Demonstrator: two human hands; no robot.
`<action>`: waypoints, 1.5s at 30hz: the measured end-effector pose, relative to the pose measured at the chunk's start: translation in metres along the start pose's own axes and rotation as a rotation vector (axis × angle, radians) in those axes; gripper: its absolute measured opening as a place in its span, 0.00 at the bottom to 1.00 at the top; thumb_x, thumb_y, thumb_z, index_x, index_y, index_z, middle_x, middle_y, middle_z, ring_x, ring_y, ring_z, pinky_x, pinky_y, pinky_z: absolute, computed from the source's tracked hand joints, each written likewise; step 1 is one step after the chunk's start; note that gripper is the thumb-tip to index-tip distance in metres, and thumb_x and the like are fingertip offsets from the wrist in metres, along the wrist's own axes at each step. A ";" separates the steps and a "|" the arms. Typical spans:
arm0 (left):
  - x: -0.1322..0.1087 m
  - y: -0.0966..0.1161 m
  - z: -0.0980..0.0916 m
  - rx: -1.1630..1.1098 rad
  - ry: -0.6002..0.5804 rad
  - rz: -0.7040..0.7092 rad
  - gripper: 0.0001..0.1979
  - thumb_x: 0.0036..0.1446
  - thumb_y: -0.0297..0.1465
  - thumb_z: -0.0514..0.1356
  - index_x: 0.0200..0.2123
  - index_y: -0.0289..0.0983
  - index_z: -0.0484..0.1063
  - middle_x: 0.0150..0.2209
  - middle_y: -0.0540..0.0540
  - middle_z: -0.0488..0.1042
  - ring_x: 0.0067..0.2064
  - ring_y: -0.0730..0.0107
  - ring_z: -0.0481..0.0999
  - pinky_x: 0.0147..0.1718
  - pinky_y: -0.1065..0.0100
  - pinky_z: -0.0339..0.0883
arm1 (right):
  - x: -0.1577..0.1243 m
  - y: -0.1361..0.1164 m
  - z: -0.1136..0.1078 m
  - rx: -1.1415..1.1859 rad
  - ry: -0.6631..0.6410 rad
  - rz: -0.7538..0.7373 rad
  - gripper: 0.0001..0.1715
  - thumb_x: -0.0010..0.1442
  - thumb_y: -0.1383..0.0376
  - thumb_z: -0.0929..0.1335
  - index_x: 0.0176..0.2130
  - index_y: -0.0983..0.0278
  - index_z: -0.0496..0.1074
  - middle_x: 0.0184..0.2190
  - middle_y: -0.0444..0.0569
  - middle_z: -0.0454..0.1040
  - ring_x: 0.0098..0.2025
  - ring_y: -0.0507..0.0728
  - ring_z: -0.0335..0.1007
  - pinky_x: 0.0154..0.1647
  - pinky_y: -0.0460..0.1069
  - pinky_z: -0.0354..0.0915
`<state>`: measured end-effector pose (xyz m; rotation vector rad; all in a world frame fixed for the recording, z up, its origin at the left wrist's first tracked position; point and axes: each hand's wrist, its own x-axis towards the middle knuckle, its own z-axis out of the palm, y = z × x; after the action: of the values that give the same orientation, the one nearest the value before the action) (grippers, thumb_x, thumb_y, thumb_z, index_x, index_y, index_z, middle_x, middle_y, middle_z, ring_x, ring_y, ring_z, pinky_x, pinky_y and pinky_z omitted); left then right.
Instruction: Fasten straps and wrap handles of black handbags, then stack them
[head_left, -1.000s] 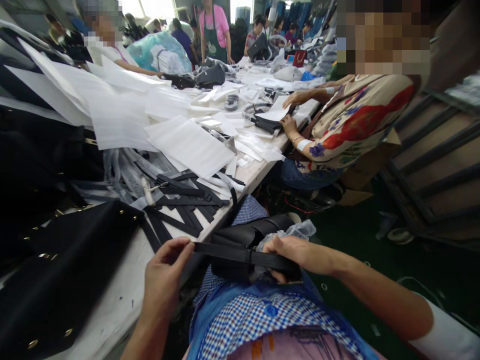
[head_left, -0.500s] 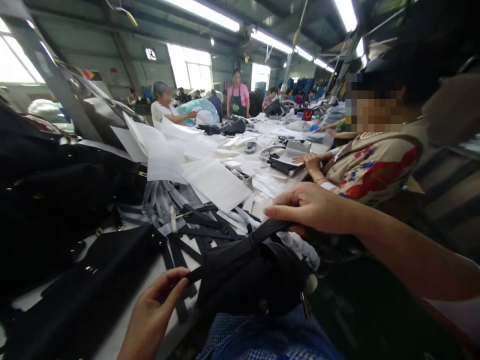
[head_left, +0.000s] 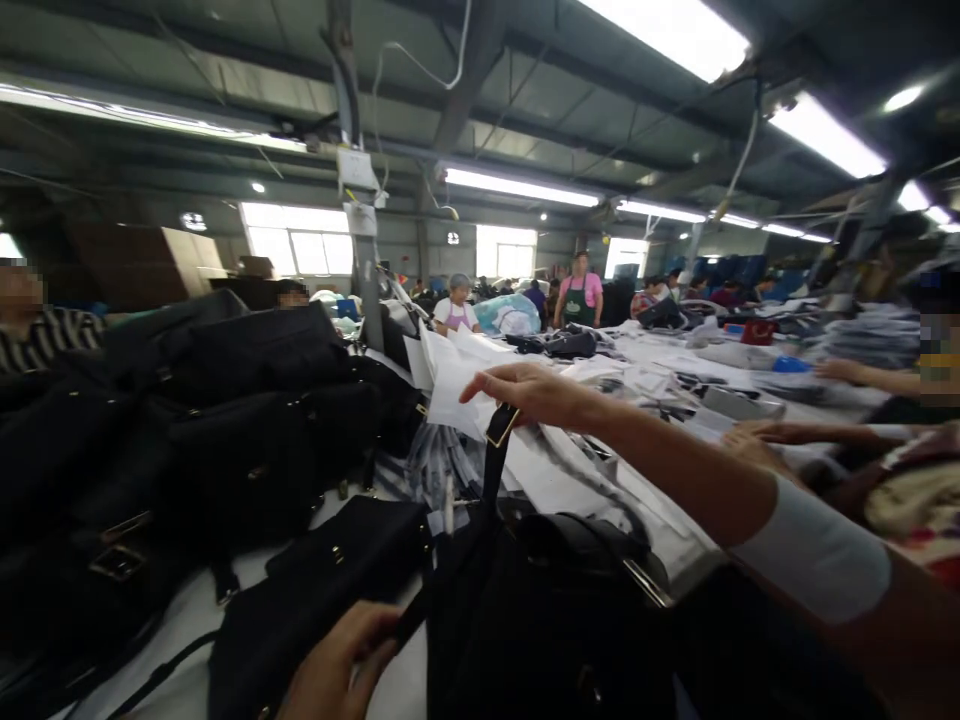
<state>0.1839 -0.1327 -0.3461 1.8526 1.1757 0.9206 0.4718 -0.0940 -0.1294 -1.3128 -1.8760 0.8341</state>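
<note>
A black handbag (head_left: 555, 630) with gold-coloured metal fittings is directly before me, its lower part cut off by the frame. My right hand (head_left: 529, 393) is raised above it and grips a black strap (head_left: 495, 475), which runs up from the bag. A gold buckle (head_left: 501, 425) hangs on that strap just under the fingers. Low in the view, my left hand (head_left: 349, 655) pinches a dark strap end (head_left: 412, 612) at the bag's left side; the hand is slightly blurred. Left of it another black bag (head_left: 322, 590) lies on the white table.
Black bags (head_left: 240, 460) are heaped on the left. White sheets (head_left: 450, 380) and wrapped straps (head_left: 439, 465) lie behind the bag. A co-worker's hands (head_left: 757, 445) work at the right, and a person in a pink top (head_left: 581, 295) stands farther back.
My view has swung left and up. The right hand has lifted the strap, and its gold buckle now shows. My left hand remains at the strap end, lower in view.
</note>
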 end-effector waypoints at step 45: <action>0.097 0.078 0.012 -0.221 -0.309 0.187 0.17 0.55 0.37 0.68 0.49 0.41 0.77 0.43 0.48 0.80 0.41 0.66 0.76 0.41 0.70 0.68 | -0.066 0.022 0.030 -1.017 -0.122 -0.027 0.25 0.59 0.50 0.70 0.51 0.59 0.71 0.39 0.52 0.80 0.41 0.64 0.77 0.31 0.49 0.58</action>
<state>0.2561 -0.0684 -0.2671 1.8631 0.6949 0.7932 0.4747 -0.1536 -0.1754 -1.8051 -2.5260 -0.1441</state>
